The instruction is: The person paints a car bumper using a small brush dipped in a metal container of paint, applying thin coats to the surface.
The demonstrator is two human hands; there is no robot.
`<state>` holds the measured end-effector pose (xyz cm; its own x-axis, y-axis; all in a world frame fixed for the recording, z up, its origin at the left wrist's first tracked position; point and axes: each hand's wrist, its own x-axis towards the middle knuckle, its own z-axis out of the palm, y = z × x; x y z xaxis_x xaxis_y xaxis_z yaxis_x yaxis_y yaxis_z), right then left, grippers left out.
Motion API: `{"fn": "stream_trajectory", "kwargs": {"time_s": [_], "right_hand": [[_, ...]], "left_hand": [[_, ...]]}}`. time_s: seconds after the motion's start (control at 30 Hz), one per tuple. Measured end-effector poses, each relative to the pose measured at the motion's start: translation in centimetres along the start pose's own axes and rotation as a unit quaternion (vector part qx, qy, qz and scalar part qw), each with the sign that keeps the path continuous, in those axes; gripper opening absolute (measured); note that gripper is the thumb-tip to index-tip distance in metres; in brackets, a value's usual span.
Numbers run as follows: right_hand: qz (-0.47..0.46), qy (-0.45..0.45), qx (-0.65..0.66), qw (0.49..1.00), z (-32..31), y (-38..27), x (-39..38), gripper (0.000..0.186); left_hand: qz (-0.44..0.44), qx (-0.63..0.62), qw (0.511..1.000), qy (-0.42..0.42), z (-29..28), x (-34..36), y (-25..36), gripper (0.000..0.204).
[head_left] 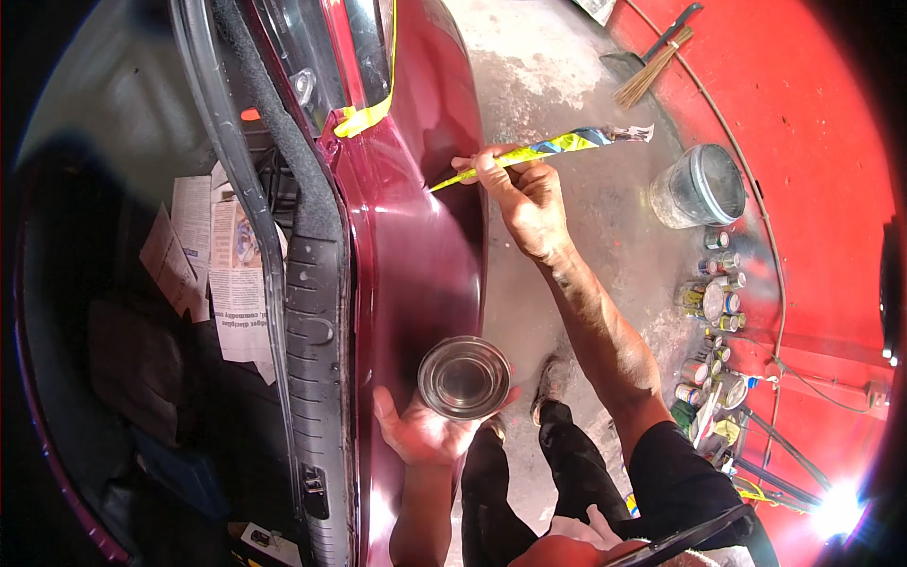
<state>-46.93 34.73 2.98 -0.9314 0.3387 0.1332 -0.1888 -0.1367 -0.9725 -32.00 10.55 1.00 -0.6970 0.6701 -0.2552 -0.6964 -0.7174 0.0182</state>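
Note:
Between the thumb and fingers of my right hand (521, 200) is a slender stick-like thing (567, 145), yellow with blue twists and a ragged silvery end. Its thin yellow tip points left, at or just above the glossy dark red car panel (416, 283); I cannot tell if it touches. My left hand (430, 433), palm up, supports a round open metal tin (464, 378) low in front of the panel. The tin's inside looks grey and shiny; whether liquid is in it I cannot tell. Yellow masking tape (364, 118) runs along the panel's upper corner by the lamp.
On the left the car's interior shows past a black rubber seal (274, 255), with newspaper sheets (236, 293) inside. Along the red wall (812, 189) stand a grey bucket (699, 189), several small cans (723, 302) and a straw brush (652, 68). A bright lamp (839, 510) glares at lower right.

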Motion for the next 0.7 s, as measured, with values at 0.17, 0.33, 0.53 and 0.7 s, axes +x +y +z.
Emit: {"fn": "stream_trajectory", "kwargs": {"time_s": [0.17, 0.33, 0.53, 0.7], "right_hand": [[-0.007, -0.004, -0.007, 1.000, 0.09, 0.24, 0.04, 0.019], [0.001, 0.006, 0.014, 1.000, 0.34, 0.18, -0.14, 0.016], [0.003, 0.010, 0.003, 1.000, 0.23, 0.35, -0.09, 0.017], [-0.003, 0.010, 0.013, 1.000, 0.36, 0.32, -0.13, 0.016]], "left_hand": [[-0.004, -0.011, 0.999, -0.035, 0.10, 0.35, -0.05, 0.111], [0.004, -0.012, 1.000, 0.001, -0.31, -0.07, -0.03, 0.111], [0.004, -0.013, 1.000, 0.011, -0.47, -0.07, -0.01, 0.113], [0.002, -0.014, 1.000, -0.001, -0.41, -0.09, 0.00, 0.113]]}}
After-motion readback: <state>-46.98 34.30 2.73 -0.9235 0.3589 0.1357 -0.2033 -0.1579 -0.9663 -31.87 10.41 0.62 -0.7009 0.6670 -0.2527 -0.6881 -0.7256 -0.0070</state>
